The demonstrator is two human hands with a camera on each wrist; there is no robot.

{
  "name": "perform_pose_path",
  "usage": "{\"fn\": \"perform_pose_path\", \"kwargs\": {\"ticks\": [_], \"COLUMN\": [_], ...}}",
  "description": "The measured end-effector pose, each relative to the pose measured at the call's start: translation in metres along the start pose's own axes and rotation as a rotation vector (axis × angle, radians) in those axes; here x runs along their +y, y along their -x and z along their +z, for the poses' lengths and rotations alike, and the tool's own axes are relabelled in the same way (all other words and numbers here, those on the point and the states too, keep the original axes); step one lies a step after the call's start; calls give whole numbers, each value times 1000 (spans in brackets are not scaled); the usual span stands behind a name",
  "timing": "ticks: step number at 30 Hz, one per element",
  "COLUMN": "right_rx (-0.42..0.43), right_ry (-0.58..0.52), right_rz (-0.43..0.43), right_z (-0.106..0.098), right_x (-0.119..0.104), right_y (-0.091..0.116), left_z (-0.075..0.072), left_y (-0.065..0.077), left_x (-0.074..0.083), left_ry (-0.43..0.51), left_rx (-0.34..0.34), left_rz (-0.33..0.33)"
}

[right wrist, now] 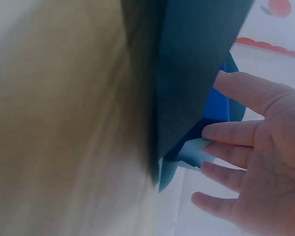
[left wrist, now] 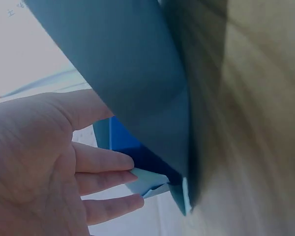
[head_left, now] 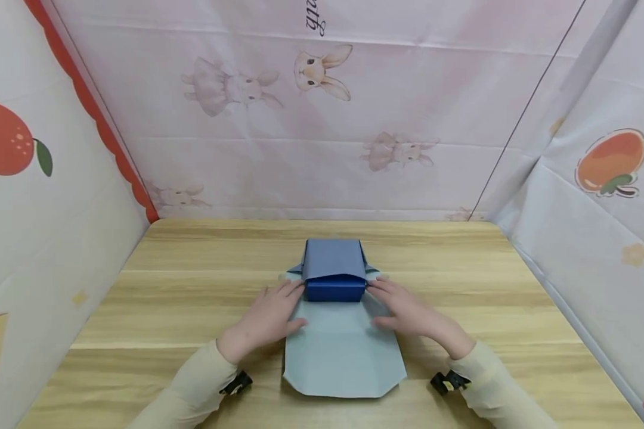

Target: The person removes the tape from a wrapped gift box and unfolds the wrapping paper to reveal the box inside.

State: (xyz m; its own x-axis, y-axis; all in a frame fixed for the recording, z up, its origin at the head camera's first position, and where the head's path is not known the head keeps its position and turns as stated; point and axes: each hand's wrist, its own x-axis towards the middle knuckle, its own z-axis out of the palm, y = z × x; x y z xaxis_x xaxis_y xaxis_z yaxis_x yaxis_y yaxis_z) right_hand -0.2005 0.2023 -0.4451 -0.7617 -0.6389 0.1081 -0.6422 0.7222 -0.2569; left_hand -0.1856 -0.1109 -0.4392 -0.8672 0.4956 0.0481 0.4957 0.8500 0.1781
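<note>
A small blue box sits on a sheet of pale blue-green paper, whose far part folds over the box's top. Toward the person, the paper's near flap spreads out with cut corners. My left hand lies along the left side, its straight fingertips at the box's lower left corner and thumb over the paper's edge. Mirroring it, my right hand reaches to the box's right side with extended fingers. In both wrist views, fingertips are right at a folded paper side flap next to the box.
The wooden table carries the box and paper. Behind it hangs a pink rabbit-printed cloth, with fruit-printed cloths at left and right. Black wrist cameras sit under the sleeves.
</note>
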Motion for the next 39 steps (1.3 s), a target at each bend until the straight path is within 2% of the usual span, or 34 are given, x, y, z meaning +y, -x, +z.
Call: {"fn": "perform_pose_path", "kwargs": {"ticks": [5, 10, 14, 18, 23, 28, 33, 35, 39], "right_rx": [70, 174, 200, 230, 317, 389, 356, 318, 204], "right_ry": [5, 59, 79, 118, 179, 232, 248, 246, 251], "right_rz": [13, 37, 124, 184, 170, 164, 230, 257, 310], "right_z": [-11, -21, -28, -35, -41, -42, -36, -32, -23], "right_x": [0, 3, 10, 23, 43, 60, 75, 83, 96], "right_y": [-17, -37, -57, -83, -113, -133, -145, -147, -148], "left_z": [-14, -29, -36, -42, -46, -40, -28, -23, -15], "left_y": [-10, -28, -50, -73, -103, -130, -145, -148, -149], "left_x": [-2, -7, -16, -28, -40, -54, -69, -74, -83], "left_ry": [-22, -56, -91, -75, -56, -35, -35, -56, -39], "left_rx": [73, 72, 86, 118, 147, 151, 132, 117, 69], "left_rz": [-11, -61, -87, -105, -127, -144, -176, -194, -228]}}
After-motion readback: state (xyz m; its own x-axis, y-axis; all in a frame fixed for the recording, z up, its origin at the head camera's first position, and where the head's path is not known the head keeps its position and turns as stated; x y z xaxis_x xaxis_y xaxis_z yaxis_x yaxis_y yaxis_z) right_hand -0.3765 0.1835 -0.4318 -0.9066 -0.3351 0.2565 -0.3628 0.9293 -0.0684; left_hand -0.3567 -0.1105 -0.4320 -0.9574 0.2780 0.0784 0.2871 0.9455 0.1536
